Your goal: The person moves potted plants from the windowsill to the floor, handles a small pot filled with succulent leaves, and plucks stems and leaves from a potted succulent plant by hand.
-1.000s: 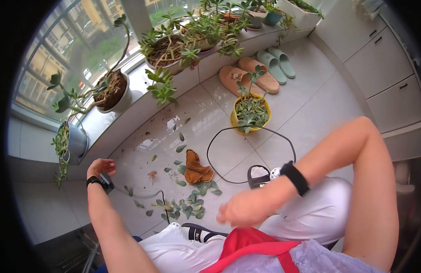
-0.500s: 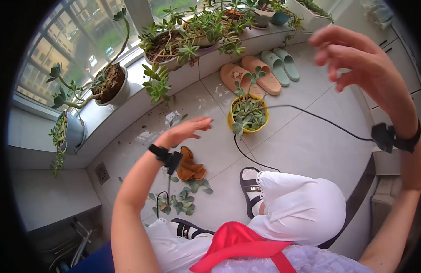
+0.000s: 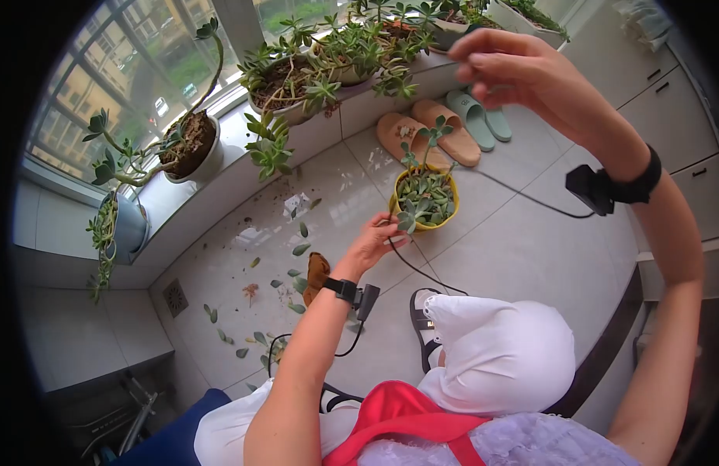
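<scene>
Standing upright on the tiled floor [image 3: 522,256] is the yellow pot [image 3: 437,227], filled with succulents [image 3: 425,200]. The left hand [image 3: 372,242] is at its left edge, beside the leaves — I cannot tell whether its grip is closed on the rim or on the black cable [image 3: 530,199] passing there. Over on the other side, the right hand [image 3: 522,71] hangs in the air, fingers loosely curled and apart with nothing between them, hiding part of the green slippers [image 3: 470,120]. Peach slippers [image 3: 455,140] lie just behind the pot. The cable is an obstacle — it slants from the right wrist toward the pot and shows again near the sandal [image 3: 426,330]. Fallen leaves [image 3: 301,249] and a brown cloth [image 3: 316,272] litter the floor near the left forearm.
</scene>
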`<act>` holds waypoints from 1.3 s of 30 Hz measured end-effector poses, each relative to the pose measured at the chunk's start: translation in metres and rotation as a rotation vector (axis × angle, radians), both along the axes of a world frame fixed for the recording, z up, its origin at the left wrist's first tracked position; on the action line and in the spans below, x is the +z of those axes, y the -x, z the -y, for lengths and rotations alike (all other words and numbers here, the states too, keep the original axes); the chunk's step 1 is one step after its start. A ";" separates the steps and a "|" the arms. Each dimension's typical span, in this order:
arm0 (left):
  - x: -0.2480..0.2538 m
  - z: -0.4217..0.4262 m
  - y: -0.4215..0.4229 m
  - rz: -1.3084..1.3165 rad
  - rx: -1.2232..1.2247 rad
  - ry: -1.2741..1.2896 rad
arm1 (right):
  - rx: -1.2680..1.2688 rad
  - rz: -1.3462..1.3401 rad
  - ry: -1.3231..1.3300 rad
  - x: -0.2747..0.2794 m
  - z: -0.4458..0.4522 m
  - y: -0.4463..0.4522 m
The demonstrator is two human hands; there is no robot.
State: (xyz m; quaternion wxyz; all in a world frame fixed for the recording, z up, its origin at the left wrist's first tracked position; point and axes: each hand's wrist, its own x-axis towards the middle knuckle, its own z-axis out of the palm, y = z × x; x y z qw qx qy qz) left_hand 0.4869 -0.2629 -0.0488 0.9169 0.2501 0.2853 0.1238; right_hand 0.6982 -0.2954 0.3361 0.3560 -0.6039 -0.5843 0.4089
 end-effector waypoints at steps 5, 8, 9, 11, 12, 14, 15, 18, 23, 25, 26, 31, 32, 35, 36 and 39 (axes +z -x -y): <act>0.008 -0.008 0.054 0.337 0.048 -0.093 | 0.093 -0.003 0.002 -0.004 -0.006 0.020; 0.032 -0.007 0.070 0.418 -0.303 -0.259 | 0.089 0.047 0.049 0.000 0.016 0.003; 0.048 -0.007 0.067 0.335 -0.496 -0.394 | 0.064 0.068 0.083 0.001 0.026 -0.007; 0.070 0.012 0.046 0.264 -0.668 -0.477 | -0.003 0.130 0.211 0.000 0.051 -0.027; 0.075 0.023 0.031 0.229 -0.749 -0.525 | -0.042 0.172 0.303 -0.004 0.065 -0.038; 0.056 0.056 0.002 0.125 -0.671 -0.647 | -0.115 0.271 0.559 -0.025 0.095 -0.067; 0.041 0.076 -0.012 0.007 -0.573 -0.729 | -0.157 0.332 0.660 -0.046 0.114 -0.090; 0.001 0.100 -0.039 -0.285 -0.317 -0.808 | -0.341 0.468 0.886 -0.127 0.169 -0.153; -0.015 0.062 -0.034 -0.275 -0.174 -0.426 | -0.755 0.048 0.846 -0.244 0.213 -0.220; -0.018 0.063 -0.032 -0.254 0.031 -0.426 | -0.817 -0.016 0.690 -0.294 0.212 -0.225; -0.019 0.062 -0.033 -0.238 0.134 -0.433 | -0.794 -0.039 0.601 -0.310 0.196 -0.212; -0.003 0.073 -0.044 -0.310 0.426 -0.521 | -0.607 -0.429 0.488 -0.332 0.120 -0.104; 0.005 0.073 -0.045 -0.283 0.492 -0.553 | -0.561 -0.488 0.485 -0.336 0.112 -0.091; 0.003 0.069 -0.044 -0.292 0.521 -0.592 | -0.543 -0.471 0.484 -0.322 0.092 -0.060; 0.004 0.067 -0.045 -0.284 0.539 -0.637 | -0.555 -0.312 0.382 -0.326 0.089 -0.054; 0.006 0.066 -0.051 -0.328 0.518 -0.744 | -0.548 0.132 0.079 -0.333 0.087 -0.037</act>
